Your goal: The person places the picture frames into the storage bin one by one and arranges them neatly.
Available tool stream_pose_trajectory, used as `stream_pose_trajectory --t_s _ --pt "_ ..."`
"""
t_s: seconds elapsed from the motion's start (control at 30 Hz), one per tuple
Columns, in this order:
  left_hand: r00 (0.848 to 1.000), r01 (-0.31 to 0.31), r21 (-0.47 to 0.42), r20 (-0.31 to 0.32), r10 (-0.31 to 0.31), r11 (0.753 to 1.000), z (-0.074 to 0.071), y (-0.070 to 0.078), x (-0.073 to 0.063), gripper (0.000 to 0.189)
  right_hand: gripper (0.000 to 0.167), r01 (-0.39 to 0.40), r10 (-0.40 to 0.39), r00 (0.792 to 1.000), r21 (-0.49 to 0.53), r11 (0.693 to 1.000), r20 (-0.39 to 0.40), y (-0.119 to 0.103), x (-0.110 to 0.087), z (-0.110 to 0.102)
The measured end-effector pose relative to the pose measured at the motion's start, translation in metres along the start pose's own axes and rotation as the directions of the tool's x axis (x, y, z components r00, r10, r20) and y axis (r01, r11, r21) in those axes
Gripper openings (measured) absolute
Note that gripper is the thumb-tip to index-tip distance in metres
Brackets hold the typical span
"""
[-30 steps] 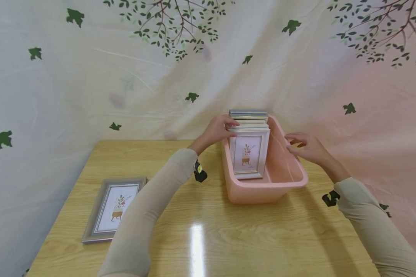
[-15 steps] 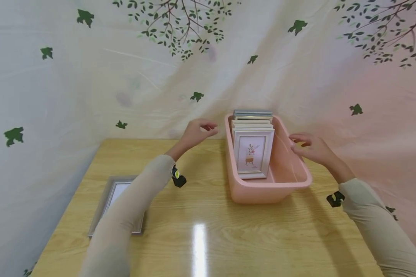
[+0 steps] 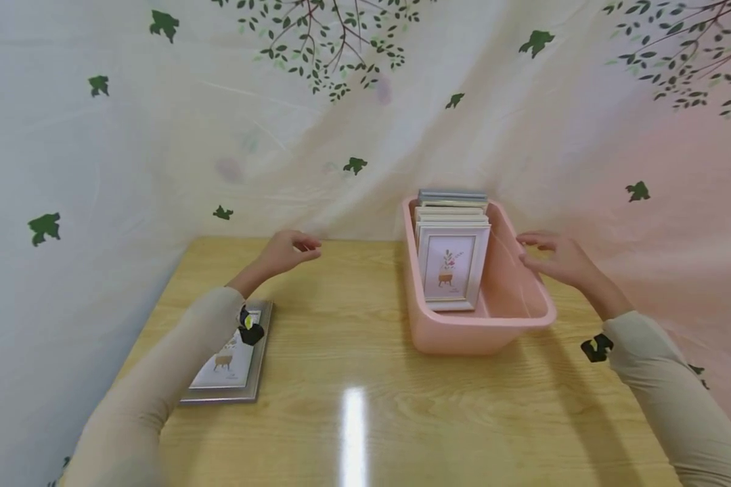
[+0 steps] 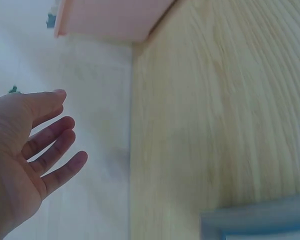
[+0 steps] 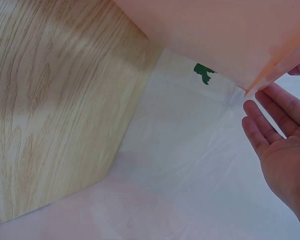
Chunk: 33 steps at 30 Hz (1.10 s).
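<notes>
My left hand (image 3: 285, 252) is over the far left part of the table with nothing in it. Its fingers are loosely bent in the left wrist view, where the same hand (image 4: 32, 150) shows an empty palm. Below the left forearm lies a grey picture frame (image 3: 262, 362), partly covered by the sleeve. My right hand (image 3: 557, 257) is at the right rim of a pink plastic bin (image 3: 481, 336); in the right wrist view its fairly straight fingers (image 5: 270, 117) touch the rim. Inside the bin's left side, several picture frames stand upright, a white picture frame (image 3: 453, 267) foremost.
The wooden table (image 3: 438, 419) ends at a pale cloth backdrop (image 3: 280, 122) printed with green leaves and branches. At the back of the bin are grey-blue frames (image 3: 453, 196).
My left hand has left the frames in the bin and moved left over the table, its forearm passing over the grey picture frame. The right hand stays at the bin's rim.
</notes>
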<state>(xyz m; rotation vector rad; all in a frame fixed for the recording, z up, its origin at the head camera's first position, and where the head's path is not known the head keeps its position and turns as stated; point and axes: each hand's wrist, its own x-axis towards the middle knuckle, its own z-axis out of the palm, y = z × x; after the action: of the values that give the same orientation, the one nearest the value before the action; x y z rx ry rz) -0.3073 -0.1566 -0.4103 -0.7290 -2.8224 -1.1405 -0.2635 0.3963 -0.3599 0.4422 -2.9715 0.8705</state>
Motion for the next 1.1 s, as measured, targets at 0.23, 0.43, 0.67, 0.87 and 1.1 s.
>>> stream_pose_trajectory --t_s 0.23,0.43,0.67,0.87,1.1 --pt "0.984 0.108 0.102 0.131 -0.121 0.989 -0.027 -0.027 -0.035 0.031 0.054 -0.033 0.033 0.999 0.027 0.999 0.01 0.002 0.0 -0.001" --pt "0.973 0.118 0.161 0.181 -0.146 0.98 -0.045 -0.053 -0.063 0.034 0.054 -0.051 0.05 0.999 0.018 0.999 0.014 0.002 -0.001 -0.002" --pt "0.959 0.158 0.18 0.207 -0.195 0.971 -0.064 -0.076 -0.096 0.037 0.053 -0.029 0.029 1.0 0.024 0.999 0.008 0.002 -0.001 -0.001" --pt "0.949 0.234 0.135 0.184 -0.256 0.963 -0.084 -0.094 -0.123 0.04 0.052 0.006 -0.005 1.0 0.033 0.999 -0.002 0.001 -0.001 0.001" --pt "0.893 0.402 0.039 0.202 -0.401 0.915 -0.097 -0.114 -0.151 0.048 0.054 -0.03 0.03 0.999 0.048 0.998 0.016 0.001 0.0 0.0"
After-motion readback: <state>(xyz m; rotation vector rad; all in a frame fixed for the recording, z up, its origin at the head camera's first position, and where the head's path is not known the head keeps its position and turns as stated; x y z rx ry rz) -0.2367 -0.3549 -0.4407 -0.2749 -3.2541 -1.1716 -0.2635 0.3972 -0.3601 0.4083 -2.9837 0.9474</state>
